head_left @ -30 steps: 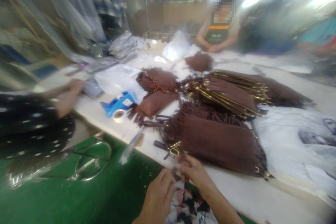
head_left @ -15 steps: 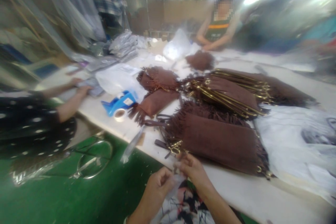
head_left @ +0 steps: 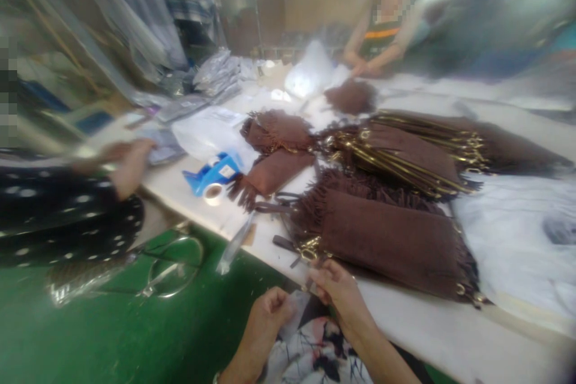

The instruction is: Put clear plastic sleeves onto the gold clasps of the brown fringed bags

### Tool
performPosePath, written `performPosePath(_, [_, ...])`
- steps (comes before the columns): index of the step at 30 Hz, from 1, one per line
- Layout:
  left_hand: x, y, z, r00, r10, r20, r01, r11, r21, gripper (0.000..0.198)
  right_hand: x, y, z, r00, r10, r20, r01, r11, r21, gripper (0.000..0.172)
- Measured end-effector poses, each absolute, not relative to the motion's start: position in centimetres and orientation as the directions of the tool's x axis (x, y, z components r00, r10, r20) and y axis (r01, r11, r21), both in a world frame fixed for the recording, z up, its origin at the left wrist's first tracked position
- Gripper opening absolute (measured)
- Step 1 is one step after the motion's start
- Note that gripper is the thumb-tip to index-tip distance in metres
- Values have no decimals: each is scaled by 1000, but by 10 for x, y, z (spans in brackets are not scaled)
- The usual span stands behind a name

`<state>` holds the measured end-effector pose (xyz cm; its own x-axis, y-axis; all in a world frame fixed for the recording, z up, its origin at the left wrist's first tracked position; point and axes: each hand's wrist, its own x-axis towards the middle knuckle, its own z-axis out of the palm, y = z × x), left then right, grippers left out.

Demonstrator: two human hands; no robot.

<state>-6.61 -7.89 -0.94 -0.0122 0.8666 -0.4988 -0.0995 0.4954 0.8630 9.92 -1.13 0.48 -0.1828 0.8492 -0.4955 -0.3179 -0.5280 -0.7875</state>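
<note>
Low in the head view, my left hand (head_left: 269,321) is closed in a pinch on a small clear plastic piece (head_left: 293,311), perhaps a little bag. My right hand (head_left: 338,289) is closed at the table edge, its fingertips around a dark strap end (head_left: 314,279) that is partly hidden and blurred. Just beyond it lies a brown fringed handbag (head_left: 391,240) with gold clasps (head_left: 310,249) at its near left corner. A dark wrist strap (head_left: 284,243) sticks out beside the clasps.
Several brown fringed bags with gold chains (head_left: 391,162) are piled behind. A blue tape dispenser (head_left: 213,174), a tape roll (head_left: 213,193) and a plastic strip (head_left: 231,246) lie left. White sheeting (head_left: 517,240) covers the right. One co-worker's arm (head_left: 130,168) reaches in left; another person (head_left: 382,42) is opposite.
My hands have drawn apart: the left keeps the clear plastic, while the right is now away from it, beside the bag's corner. The whole view has shifted slightly.
</note>
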Motion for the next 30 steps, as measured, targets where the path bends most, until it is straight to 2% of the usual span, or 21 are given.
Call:
performPosePath(17, [-44,-72,5,-1,854,-520,-81,519,851,28,102,-11,-3,-122,876,-467,-154,-482,-863,43])
performPosePath(24, [-34,-71,7,-82,893,-442,46,446,894,22,105,-10,8,-86,879,-470,8,-471,-882,40])
performPosePath(30, [-16,-57,2,-44,866,-499,-116,491,863,31,119,-14,9,-130,899,-418,91,-409,-908,32])
